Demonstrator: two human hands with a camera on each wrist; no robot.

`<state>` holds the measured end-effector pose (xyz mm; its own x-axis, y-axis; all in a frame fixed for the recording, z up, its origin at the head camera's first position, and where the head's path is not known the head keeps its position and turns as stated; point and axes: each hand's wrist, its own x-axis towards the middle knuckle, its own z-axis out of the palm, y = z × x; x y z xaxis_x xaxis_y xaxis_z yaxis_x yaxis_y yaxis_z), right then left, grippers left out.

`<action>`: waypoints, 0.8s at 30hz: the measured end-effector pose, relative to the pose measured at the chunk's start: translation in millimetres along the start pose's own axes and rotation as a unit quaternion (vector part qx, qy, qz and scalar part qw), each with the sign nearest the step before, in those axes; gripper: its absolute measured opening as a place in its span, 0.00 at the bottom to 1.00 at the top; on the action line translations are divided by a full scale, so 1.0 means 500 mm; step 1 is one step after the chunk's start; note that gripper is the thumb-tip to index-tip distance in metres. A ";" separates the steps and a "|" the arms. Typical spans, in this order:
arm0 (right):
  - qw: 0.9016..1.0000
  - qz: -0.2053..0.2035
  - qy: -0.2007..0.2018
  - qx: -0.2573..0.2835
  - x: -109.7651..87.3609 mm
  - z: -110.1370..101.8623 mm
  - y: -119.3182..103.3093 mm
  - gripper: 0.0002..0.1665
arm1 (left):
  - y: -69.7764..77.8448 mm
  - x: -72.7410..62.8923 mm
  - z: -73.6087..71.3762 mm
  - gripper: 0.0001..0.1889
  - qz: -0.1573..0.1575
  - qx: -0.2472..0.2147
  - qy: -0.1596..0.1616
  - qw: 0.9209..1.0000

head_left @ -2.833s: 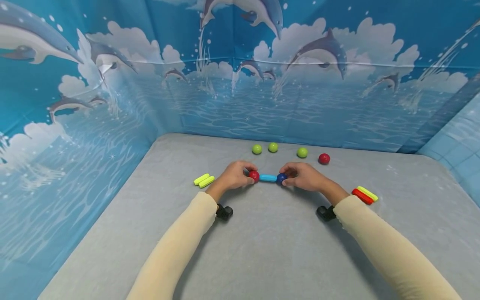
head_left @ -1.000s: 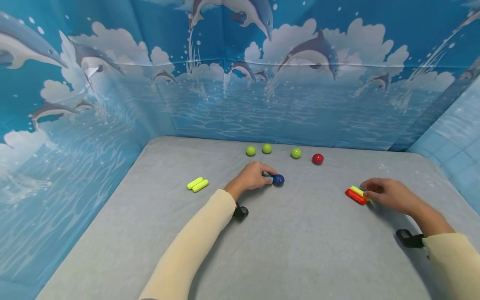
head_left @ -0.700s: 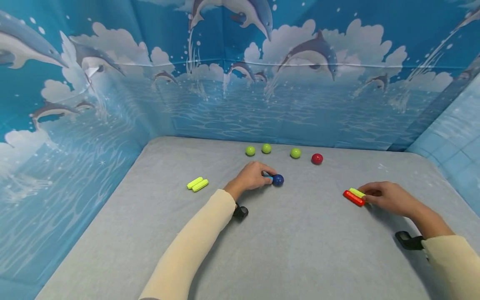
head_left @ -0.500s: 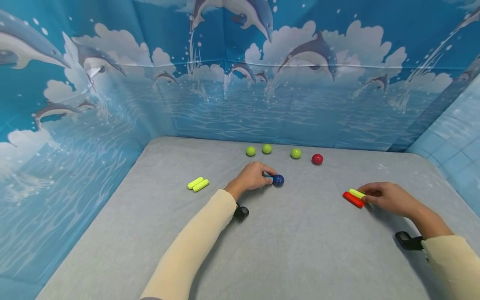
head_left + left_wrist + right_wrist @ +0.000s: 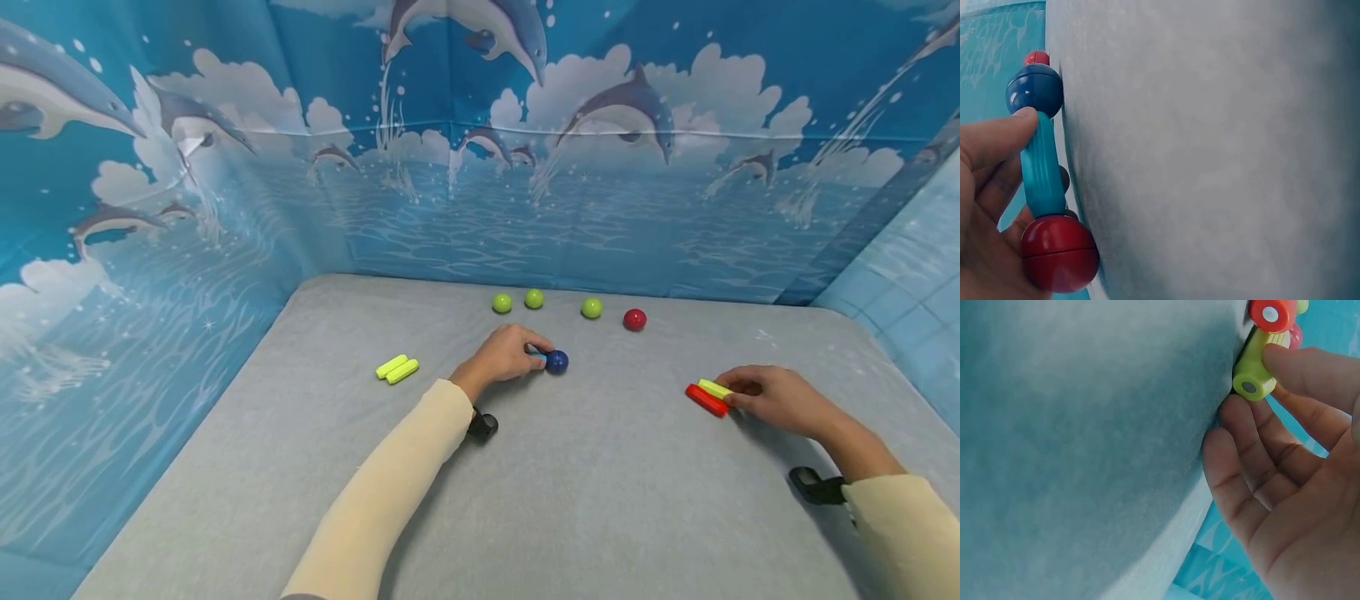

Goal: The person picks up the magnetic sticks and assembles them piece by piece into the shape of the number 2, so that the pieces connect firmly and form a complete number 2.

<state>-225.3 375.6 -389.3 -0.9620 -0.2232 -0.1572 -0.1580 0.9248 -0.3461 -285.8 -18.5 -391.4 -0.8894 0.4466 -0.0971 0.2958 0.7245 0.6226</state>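
My left hand (image 5: 504,353) grips a light blue rod (image 5: 1044,169), its thumb lying near the dark blue ball (image 5: 557,362) at one end. A red ball (image 5: 1060,255) sits at the rod's other end, hidden behind the hand in the head view. Off to the right, my right hand (image 5: 776,400) pinches a yellow-green rod (image 5: 1255,370) between thumb and fingers. That rod has a grey disc in its end face and lies on the table beside a red rod (image 5: 707,400), close against it.
Three green balls, one of them the rightmost green ball (image 5: 592,308), and a loose red ball (image 5: 634,320) stand along the back of the grey table (image 5: 570,500). Two yellow rods (image 5: 402,372) lie at the left. A dolphin-print curtain (image 5: 480,208) closes off the back.
My right hand has left the dark blue ball and moved right to the yellow-green rod, which it now pinches. The left hand has shifted from the red ball onto the light blue rod.
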 end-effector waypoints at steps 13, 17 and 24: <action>0.999 -0.017 0.036 0.015 -0.010 -0.017 -0.017 0.24 | 0.000 0.000 0.000 0.15 0.014 0.004 0.010 1.000; 0.999 -0.017 0.042 0.028 -0.011 -0.018 -0.041 0.24 | -0.002 0.000 -0.001 0.15 0.020 0.006 0.010 1.000; 0.996 -0.029 0.030 0.079 -0.017 -0.010 -0.110 0.22 | -0.003 0.002 -0.001 0.15 0.020 0.009 0.010 1.000</action>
<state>-209.8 328.1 -364.3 -0.9646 -0.2516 -0.0795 -0.1809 0.8500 -0.4948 -287.5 -19.5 -392.1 -0.8835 0.4649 -0.0576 0.3368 0.7157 0.6118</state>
